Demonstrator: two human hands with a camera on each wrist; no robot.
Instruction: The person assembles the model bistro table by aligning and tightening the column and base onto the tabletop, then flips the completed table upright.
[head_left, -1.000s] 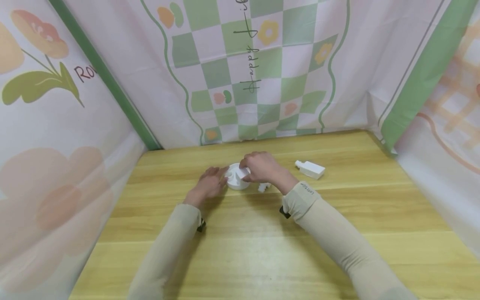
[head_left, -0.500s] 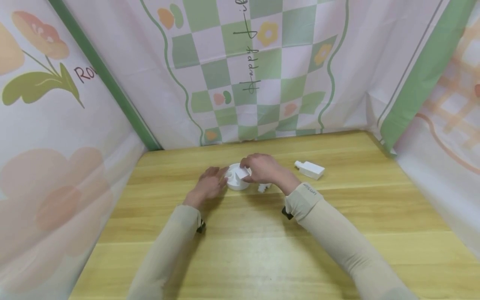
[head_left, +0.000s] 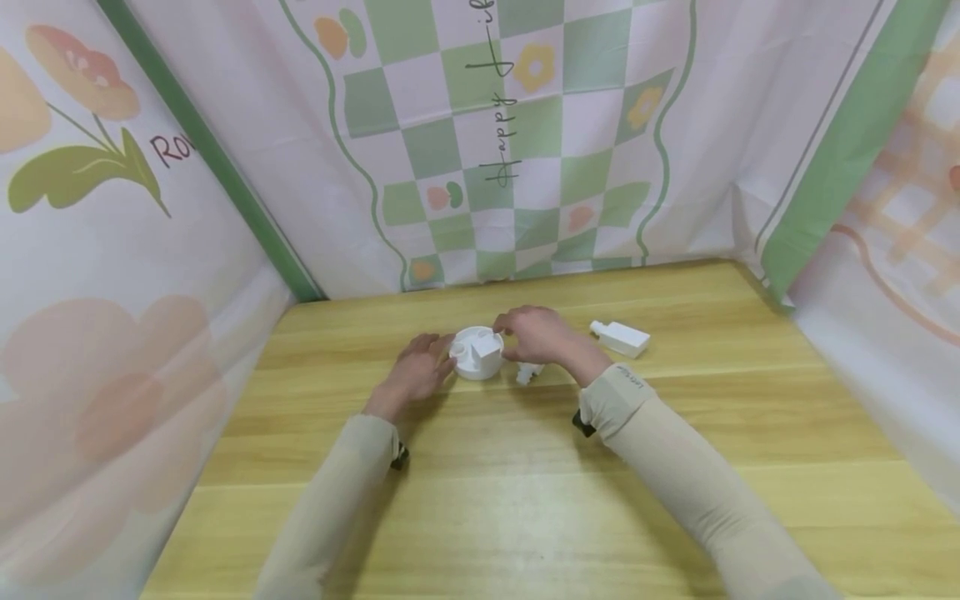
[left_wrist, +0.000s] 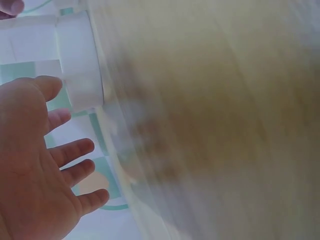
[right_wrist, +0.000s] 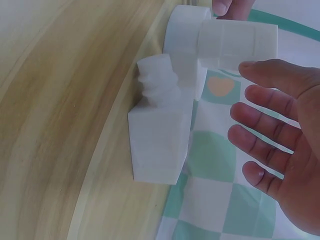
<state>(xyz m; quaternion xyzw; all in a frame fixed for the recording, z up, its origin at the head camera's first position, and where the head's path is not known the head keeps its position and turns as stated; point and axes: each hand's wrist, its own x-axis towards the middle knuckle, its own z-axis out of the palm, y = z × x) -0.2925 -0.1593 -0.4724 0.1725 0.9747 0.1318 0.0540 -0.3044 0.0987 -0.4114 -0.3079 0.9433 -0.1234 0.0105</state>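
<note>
While the white block (head_left: 488,348) stands in the round holder (head_left: 467,367), left hand (head_left: 420,367) and right hand (head_left: 538,333) have loose, empty fingers (right_wrist: 261,119); best clear the right sideways without brushing the block.

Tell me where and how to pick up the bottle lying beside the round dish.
Take the bottle from above, probably best across its boxy body: it lies on its side, flat faces exposed, while the ridged neck is narrower.
</note>
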